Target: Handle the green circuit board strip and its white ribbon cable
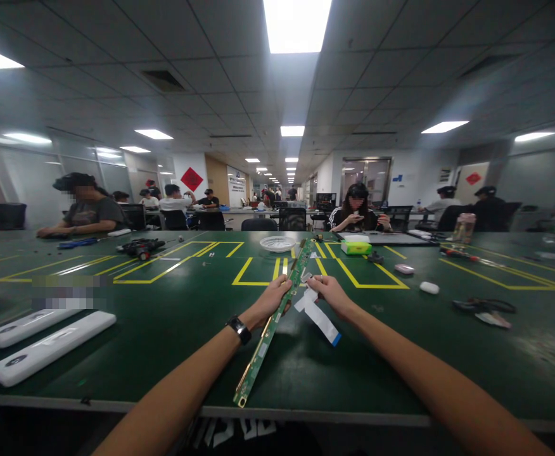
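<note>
A long, narrow green circuit board [263, 342] slants across the middle of the view, its lower end towards me. My left hand [272, 301], below a dark wristwatch, is closed around the board's middle. Just right of the board, my right hand [329, 292] pinches a white flat ribbon cable [319, 318]. The cable hangs down to the right and has a blue end. Whether its upper end is joined to the board is too small to tell.
On the green table [163, 348] are yellow tape outlines, a white basket [277, 244], a yellow-green pack [356, 247], two long white devices [52, 348] at the left, a white case [429, 287] and dark cables [484, 306] at the right. People sit beyond.
</note>
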{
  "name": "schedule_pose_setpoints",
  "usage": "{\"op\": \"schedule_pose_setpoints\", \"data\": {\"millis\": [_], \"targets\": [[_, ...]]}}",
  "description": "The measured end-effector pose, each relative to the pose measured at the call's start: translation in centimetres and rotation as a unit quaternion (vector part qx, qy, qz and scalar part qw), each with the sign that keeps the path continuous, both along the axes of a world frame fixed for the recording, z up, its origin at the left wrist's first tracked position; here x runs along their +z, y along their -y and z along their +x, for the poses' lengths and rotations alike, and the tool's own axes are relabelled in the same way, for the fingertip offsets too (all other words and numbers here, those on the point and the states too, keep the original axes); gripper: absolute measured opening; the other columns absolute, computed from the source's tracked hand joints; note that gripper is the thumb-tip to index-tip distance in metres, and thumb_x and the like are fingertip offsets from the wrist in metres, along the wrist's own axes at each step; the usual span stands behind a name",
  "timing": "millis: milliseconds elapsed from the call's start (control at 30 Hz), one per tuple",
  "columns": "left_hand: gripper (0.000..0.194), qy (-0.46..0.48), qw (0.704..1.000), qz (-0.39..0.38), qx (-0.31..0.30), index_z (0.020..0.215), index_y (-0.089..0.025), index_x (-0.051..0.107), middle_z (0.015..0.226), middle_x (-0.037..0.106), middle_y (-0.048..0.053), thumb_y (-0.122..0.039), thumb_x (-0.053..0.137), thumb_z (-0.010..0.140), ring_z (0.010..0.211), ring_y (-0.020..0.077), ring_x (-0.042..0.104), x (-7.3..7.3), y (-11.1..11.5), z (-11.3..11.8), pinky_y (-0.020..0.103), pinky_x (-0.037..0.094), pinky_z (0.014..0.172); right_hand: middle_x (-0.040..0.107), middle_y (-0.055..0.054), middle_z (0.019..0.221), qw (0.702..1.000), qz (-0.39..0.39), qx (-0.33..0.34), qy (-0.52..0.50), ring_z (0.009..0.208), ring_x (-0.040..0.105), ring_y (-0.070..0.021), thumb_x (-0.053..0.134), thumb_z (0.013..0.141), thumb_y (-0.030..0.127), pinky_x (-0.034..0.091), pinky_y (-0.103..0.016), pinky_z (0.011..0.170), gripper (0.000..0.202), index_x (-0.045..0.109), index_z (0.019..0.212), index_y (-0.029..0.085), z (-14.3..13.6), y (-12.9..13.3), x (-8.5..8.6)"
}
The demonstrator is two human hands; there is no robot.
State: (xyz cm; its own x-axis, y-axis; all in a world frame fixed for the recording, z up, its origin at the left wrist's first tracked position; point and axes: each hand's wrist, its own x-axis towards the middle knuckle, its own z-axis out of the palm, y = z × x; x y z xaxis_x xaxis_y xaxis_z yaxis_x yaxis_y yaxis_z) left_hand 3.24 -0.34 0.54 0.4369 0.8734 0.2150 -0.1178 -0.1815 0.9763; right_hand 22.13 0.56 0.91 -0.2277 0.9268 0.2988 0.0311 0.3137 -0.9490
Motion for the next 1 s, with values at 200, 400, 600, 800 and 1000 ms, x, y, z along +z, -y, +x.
{"op": "schedule_pose_setpoints", "data": {"millis": [200, 400, 600, 800, 1000], "targets": [[0.035, -0.003, 1.000, -0.003, -0.001, 0.098, -0.020, 0.046, 0.063, 0.047, -0.008, -0.052, 0.053, 0.085, 0.038, 0.0041, 0.042, 0.4, 0.5, 0.1, 0.015, 0.034, 0.037, 0.052, 0.003, 0.056, 1.000, 0.011, -0.007, 0.002, 0.052, 0.048, -0.0097, 0.068, 0.071, 0.053, 0.040, -0.022, 0.048, 0.040, 0.056, 0.062, 0.016, 0.1, -0.2, -0.1], [0.043, -0.004, 1.000, 0.001, -0.015, 0.110, -0.020, 0.048, 0.064, 0.048, -0.007, -0.055, 0.053, 0.084, 0.039, 0.0048, 0.043, 0.6, 0.7, -0.1, 0.016, 0.033, 0.038, 0.052, 0.003, 0.054, 1.000, 0.024, -0.016, 0.012, 0.051, 0.047, -0.0098, 0.066, 0.071, 0.055, 0.038, -0.022, 0.048, 0.041, 0.056, 0.063, 0.016, 0.3, -0.3, -0.1], [0.050, -0.024, 1.000, 0.009, -0.006, 0.115, -0.019, 0.049, 0.062, 0.049, -0.006, -0.058, 0.052, 0.083, 0.042, 0.0059, 0.044, -0.1, 0.2, -0.1, 0.016, 0.034, 0.040, 0.050, 0.004, 0.053, 0.999, 0.031, -0.022, 0.012, 0.048, 0.044, -0.0089, 0.065, 0.072, 0.054, 0.035, -0.022, 0.046, 0.040, 0.056, 0.063, 0.016, 0.3, -0.4, -0.3], [0.055, -0.049, 0.998, 0.015, -0.035, 0.127, -0.021, 0.043, 0.071, 0.050, -0.004, -0.055, 0.054, 0.084, 0.050, 0.0066, 0.046, -0.4, -0.2, -0.7, 0.018, 0.039, 0.048, 0.051, 0.004, 0.053, 0.999, 0.027, -0.003, 0.028, 0.048, 0.043, -0.0085, 0.066, 0.071, 0.055, 0.031, -0.022, 0.047, 0.041, 0.056, 0.064, 0.016, 0.6, -0.4, -0.2], [0.056, -0.082, 0.993, 0.023, -0.087, 0.133, -0.022, 0.039, 0.073, 0.048, -0.003, -0.052, 0.050, 0.088, 0.055, 0.0076, 0.047, 0.2, 0.4, -1.3, 0.020, 0.040, 0.052, 0.052, 0.005, 0.055, 0.998, -0.031, 0.048, 0.015, 0.049, 0.044, -0.0084, 0.070, 0.067, 0.058, 0.032, -0.021, 0.048, 0.044, 0.055, 0.069, 0.017, 1.1, -0.9, -0.6]]}}
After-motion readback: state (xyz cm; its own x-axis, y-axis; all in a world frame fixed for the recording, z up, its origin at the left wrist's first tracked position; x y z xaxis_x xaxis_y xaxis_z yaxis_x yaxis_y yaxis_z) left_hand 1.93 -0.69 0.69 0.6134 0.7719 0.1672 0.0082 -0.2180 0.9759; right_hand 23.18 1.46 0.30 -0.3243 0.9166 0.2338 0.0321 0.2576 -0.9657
